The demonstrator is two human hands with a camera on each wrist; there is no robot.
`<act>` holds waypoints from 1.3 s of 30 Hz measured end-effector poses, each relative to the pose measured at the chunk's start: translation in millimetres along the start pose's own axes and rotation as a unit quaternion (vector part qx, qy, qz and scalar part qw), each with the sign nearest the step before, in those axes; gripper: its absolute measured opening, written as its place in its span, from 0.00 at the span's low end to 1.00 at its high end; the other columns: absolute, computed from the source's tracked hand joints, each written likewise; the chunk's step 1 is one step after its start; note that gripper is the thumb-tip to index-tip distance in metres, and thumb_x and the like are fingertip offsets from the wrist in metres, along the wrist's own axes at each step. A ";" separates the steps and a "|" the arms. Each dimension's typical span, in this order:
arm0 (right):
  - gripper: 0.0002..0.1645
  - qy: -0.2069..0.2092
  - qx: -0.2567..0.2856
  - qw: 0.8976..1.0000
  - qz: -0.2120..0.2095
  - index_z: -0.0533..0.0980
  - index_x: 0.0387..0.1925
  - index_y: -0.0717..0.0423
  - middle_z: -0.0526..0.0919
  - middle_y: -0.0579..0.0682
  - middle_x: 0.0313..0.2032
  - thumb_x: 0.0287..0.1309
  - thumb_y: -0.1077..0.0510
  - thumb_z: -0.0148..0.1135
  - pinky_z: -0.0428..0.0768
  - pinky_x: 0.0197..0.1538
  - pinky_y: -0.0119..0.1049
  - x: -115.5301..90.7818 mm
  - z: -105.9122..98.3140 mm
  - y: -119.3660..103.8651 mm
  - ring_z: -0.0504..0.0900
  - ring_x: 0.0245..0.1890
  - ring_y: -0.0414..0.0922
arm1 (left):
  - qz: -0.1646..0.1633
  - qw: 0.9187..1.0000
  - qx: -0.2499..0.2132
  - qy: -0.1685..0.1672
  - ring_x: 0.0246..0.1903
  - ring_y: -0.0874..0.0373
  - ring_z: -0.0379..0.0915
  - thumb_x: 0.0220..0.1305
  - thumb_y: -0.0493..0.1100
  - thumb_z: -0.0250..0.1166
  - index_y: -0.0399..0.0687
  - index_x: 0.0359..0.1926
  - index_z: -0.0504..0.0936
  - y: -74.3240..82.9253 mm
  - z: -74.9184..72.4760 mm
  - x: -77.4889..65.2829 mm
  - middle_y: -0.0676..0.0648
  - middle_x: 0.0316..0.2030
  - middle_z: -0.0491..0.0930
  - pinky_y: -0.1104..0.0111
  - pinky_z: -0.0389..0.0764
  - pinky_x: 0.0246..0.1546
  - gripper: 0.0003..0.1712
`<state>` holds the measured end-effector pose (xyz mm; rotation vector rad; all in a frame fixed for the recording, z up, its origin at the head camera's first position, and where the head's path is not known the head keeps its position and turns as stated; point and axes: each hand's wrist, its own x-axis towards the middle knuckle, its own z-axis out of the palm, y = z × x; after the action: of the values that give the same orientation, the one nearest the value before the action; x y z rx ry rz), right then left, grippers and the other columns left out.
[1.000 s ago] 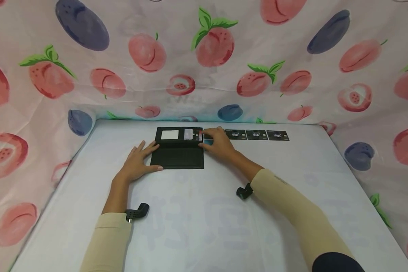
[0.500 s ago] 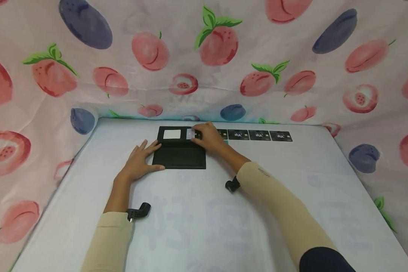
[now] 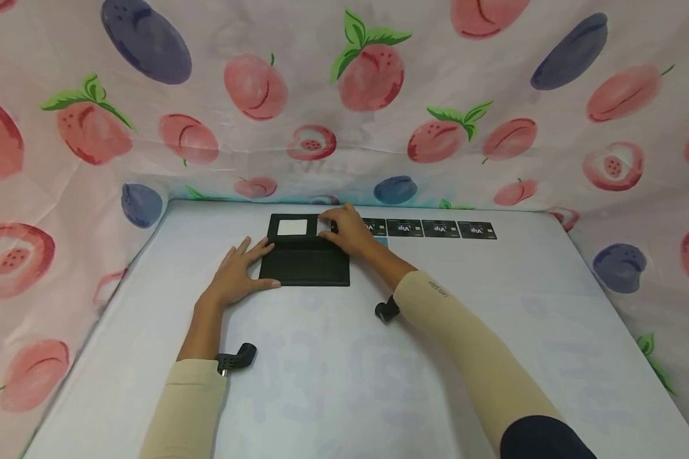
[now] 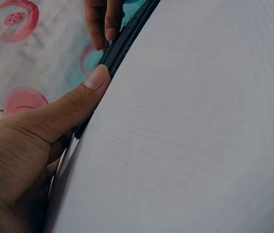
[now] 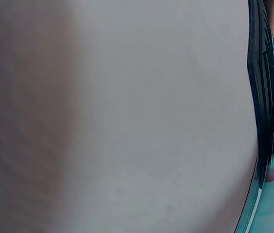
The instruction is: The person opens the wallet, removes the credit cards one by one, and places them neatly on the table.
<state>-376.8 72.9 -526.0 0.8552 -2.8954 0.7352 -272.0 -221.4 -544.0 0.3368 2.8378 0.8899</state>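
Note:
An open black wallet (image 3: 307,264) lies flat at the far middle of the table. Its upper half has a white window panel and card slots, where a pale card (image 3: 323,225) shows. My left hand (image 3: 232,277) rests spread along the wallet's left side, with the thumb on the near edge, also seen in the left wrist view. Over the slots on the right, my right hand (image 3: 350,231) pinches a dark card (image 3: 334,226) between thumb and fingers, covering most of it. The right wrist view shows the wallet (image 5: 263,87) edge-on, with curled fingers beside it.
Several black cards (image 3: 441,229) marked "Vip" lie in a row to the wallet's right. A small blue piece (image 3: 382,242) shows just beneath the row's left end. A fruit-print cloth (image 3: 373,140) hangs behind the white tabletop (image 3: 344,370).
My right hand has moved left from the wallet's right edge to over its card slots, covering part of the pale card. My left hand has stayed on the wallet.

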 end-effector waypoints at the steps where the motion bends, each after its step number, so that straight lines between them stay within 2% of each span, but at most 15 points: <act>1: 0.27 -0.002 0.005 1.000 0.001 0.80 0.67 0.55 0.83 0.51 0.61 0.71 0.50 0.70 0.75 0.62 0.48 -0.2 -0.3 -0.4 0.72 0.58 0.52 | -0.001 1.000 -0.001 0.000 0.79 0.26 0.29 0.57 0.65 0.79 0.57 0.82 0.62 0.2 -0.1 -0.3 0.42 0.84 0.46 0.32 0.37 0.76 0.58; 5: 0.27 -0.005 0.014 1.000 0.000 0.80 0.66 0.54 0.84 0.50 0.59 0.71 0.49 0.70 0.75 0.59 0.47 -0.9 -1.1 -0.6 0.72 0.56 0.51 | -0.001 1.000 -0.002 0.000 0.79 0.26 0.29 0.57 0.64 0.79 0.56 0.82 0.62 1.6 -0.6 -1.3 0.42 0.84 0.46 0.32 0.37 0.76 0.58; 13: 0.24 -0.009 0.017 1.000 -0.010 0.81 0.65 0.54 0.85 0.50 0.57 0.72 0.50 0.68 0.76 0.56 0.45 -2.2 -2.1 0.4 0.72 0.54 0.50 | 0.002 1.000 0.004 -0.004 0.81 0.35 0.30 0.58 0.63 0.78 0.54 0.82 0.61 3.0 -0.9 -0.5 0.45 0.83 0.48 0.36 0.35 0.78 0.57; 23: 0.22 -0.006 0.021 1.000 -0.009 0.82 0.63 0.54 0.85 0.51 0.53 0.72 0.51 0.68 0.76 0.54 0.46 -2.9 -3.3 0.9 0.72 0.51 0.51 | -0.001 1.000 0.007 -0.002 0.81 0.32 0.30 0.58 0.63 0.78 0.55 0.83 0.61 1.3 0.0 0.7 0.44 0.84 0.47 0.35 0.36 0.77 0.58; 29: 0.21 -0.004 0.027 1.000 -0.005 0.83 0.61 0.54 0.85 0.51 0.56 0.70 0.52 0.70 0.76 0.57 0.46 -6.3 -7.2 7.7 0.72 0.53 0.51 | -0.005 1.000 0.006 -0.002 0.80 0.28 0.30 0.58 0.64 0.78 0.56 0.83 0.61 1.5 0.0 0.1 0.42 0.84 0.45 0.34 0.36 0.77 0.58; 36: 0.22 -0.004 0.041 0.999 -0.020 0.83 0.60 0.57 0.86 0.52 0.41 0.69 0.53 0.71 0.75 0.55 0.47 -13.6 -15.3 17.2 0.73 0.49 0.52 | -0.003 1.000 0.003 -0.003 0.80 0.27 0.30 0.58 0.63 0.78 0.55 0.82 0.62 2.6 -1.4 -1.7 0.42 0.84 0.46 0.34 0.36 0.77 0.57; 39: 0.22 0.003 0.044 0.999 -0.030 0.83 0.60 0.59 0.87 0.52 0.44 0.68 0.54 0.72 0.74 0.58 0.49 -16.5 -17.8 20.9 0.74 0.49 0.53 | 0.000 1.000 0.002 -0.003 0.80 0.28 0.30 0.58 0.63 0.78 0.54 0.82 0.62 3.6 -1.0 -1.2 0.42 0.83 0.47 0.34 0.36 0.77 0.57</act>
<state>-375.5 104.6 -521.9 0.9424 -2.8382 0.8632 -270.5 -219.4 -541.0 0.3404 2.8355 0.8815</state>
